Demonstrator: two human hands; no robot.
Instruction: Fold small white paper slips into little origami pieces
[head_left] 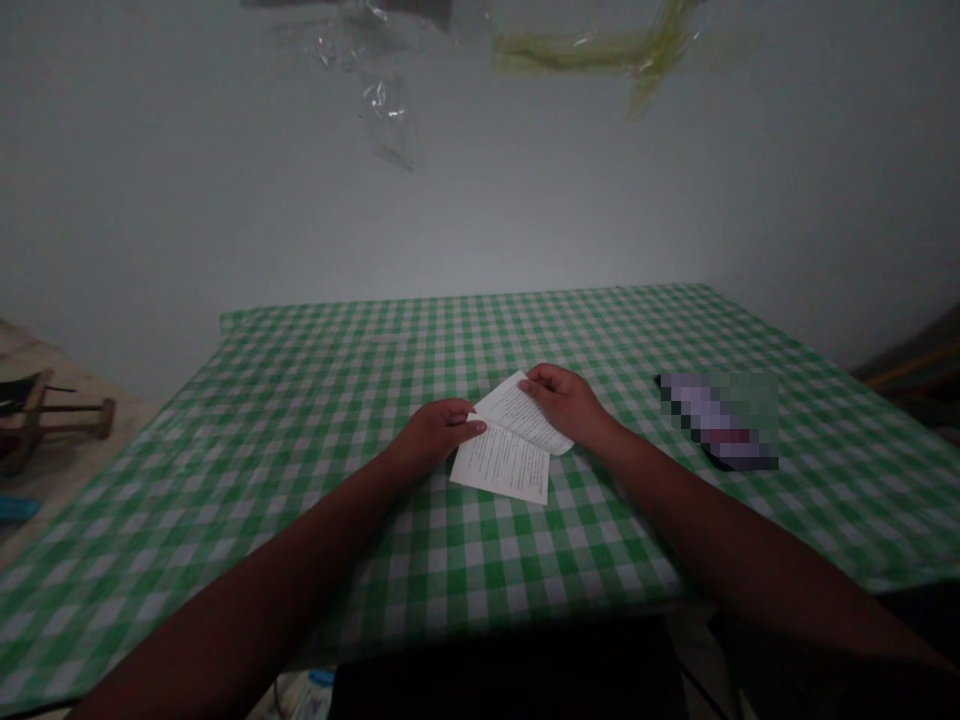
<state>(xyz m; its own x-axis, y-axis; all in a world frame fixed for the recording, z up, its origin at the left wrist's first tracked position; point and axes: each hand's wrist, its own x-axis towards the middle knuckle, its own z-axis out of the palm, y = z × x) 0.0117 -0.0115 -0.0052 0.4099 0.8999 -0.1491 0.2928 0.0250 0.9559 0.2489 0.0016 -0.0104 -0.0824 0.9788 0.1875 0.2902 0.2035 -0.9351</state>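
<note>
Two hands held one printed leaflet (511, 442) open mid-table on a green-and-white gingham tablecloth (480, 570);
the left hand (439, 433) lay with fingers extended across the lower leaf, seemingly pinning it, any grip hidden; the right hand (564, 402) curled, fingers grasping the upper leaf's edge; a blurred object (716, 420) lay well aside.

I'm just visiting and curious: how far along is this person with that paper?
Done so far, it seems: the printed paper lies open on the green checked tablecloth, in two text-covered halves. In hand: the left hand rests on one half, the right hand on the other. Left: hard to tell; the blurred object beside them lies untouched.
</note>
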